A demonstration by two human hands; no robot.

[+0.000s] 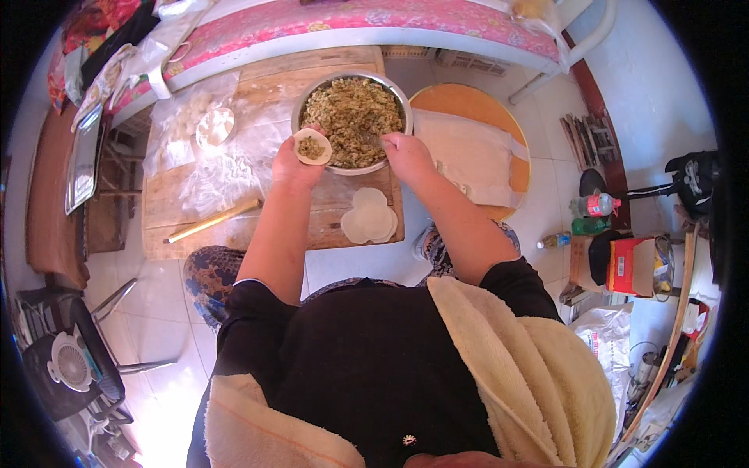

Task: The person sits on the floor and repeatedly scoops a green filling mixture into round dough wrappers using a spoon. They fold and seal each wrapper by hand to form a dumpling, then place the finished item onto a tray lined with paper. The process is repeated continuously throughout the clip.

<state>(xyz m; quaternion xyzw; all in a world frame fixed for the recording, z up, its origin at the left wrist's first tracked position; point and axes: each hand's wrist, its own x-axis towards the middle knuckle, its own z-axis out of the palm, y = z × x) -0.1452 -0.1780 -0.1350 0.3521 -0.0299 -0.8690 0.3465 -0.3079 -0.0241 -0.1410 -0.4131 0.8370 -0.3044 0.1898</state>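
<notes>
My left hand (pixel 296 165) holds a round dumpling wrapper (pixel 321 158) with a small heap of filling (pixel 310 147) in its middle. Just beyond it stands a large metal bowl (pixel 299 104) of chopped greenish-brown filling (pixel 355 117). At that bowl's right side is my right hand (pixel 409 158), its fingers closed over the filling; what they grip is too small to make out. Several overlapping bare wrappers (pixel 368 216) lie on the wooden board between my forearms. A rolling pin (pixel 214 221) rests to the left of my left forearm.
The wooden board (pixel 335 64) carries a floury plastic sheet (pixel 234 175) and a small bowl of white flour (pixel 214 127) at its left. Right of it is a round orange tray (pixel 445 95) with a pale cloth (pixel 476 160). A bed (pixel 351 23) runs along the far side.
</notes>
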